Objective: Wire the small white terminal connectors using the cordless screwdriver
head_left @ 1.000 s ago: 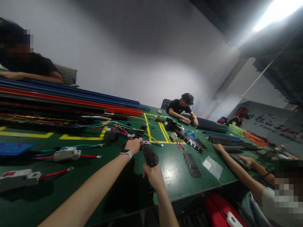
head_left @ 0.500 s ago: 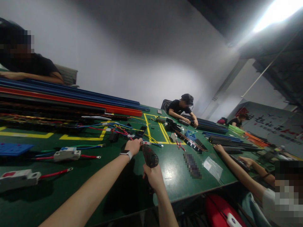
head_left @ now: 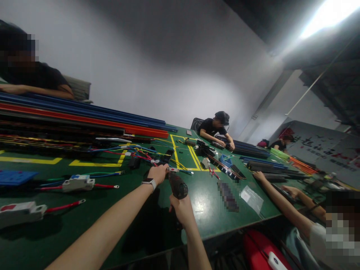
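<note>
a plain grey wall [head_left: 135,86] rises behind the table [head_left: 208,221], palest near the middle and shadowed higher up. at upper right a bright ceiling light [head_left: 327,18] glares beside a dark ceiling [head_left: 334,80]. below, a grey panel [head_left: 309,129] carries red and dark lettering [head_left: 336,153]. yellow lines [head_left: 95,164] mark the green tabletop; a grey chair [head_left: 80,89] stands at left, a black chair [head_left: 196,123] beyond the far edge.

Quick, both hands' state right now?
Left hand: closed on a small white part, partly hidden by the fingers.
Right hand: closed, holding a dark power drill.
</note>
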`<state>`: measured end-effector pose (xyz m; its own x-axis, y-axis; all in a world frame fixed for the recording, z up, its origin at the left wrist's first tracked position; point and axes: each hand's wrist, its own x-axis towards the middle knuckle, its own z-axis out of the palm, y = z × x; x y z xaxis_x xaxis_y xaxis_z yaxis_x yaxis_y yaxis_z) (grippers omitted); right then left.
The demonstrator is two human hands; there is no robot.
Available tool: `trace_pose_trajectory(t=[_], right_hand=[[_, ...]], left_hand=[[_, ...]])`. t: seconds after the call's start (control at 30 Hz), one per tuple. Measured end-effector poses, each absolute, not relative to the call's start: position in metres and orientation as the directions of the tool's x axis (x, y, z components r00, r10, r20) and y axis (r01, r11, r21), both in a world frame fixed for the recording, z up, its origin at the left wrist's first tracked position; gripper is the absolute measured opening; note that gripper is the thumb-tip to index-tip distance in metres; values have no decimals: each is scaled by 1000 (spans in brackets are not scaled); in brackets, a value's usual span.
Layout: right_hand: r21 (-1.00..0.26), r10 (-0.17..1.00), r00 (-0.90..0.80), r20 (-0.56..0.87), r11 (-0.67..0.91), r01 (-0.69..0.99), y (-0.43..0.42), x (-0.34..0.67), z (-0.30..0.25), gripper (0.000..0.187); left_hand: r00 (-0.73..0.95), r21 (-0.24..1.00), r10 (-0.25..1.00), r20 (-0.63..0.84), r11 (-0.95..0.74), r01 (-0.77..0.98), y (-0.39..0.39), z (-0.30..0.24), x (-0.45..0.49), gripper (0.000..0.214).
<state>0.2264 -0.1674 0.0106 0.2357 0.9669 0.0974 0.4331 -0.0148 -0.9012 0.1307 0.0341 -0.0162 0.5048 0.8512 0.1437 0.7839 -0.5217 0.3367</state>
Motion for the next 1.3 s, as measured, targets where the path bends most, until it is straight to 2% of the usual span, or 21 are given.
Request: trace_pose_trajectory(t=[0.77,1.3], right_hand=[[-911,967,246,60,-48,409,-168,225,16,19],[-904,970,230,83,-24,427,-169,225,17,21]], left_hand=[[496,326,858,136,-511,795,29,-10,130,41],[499,317,854,148,-519,794,28,-8,130,38]])
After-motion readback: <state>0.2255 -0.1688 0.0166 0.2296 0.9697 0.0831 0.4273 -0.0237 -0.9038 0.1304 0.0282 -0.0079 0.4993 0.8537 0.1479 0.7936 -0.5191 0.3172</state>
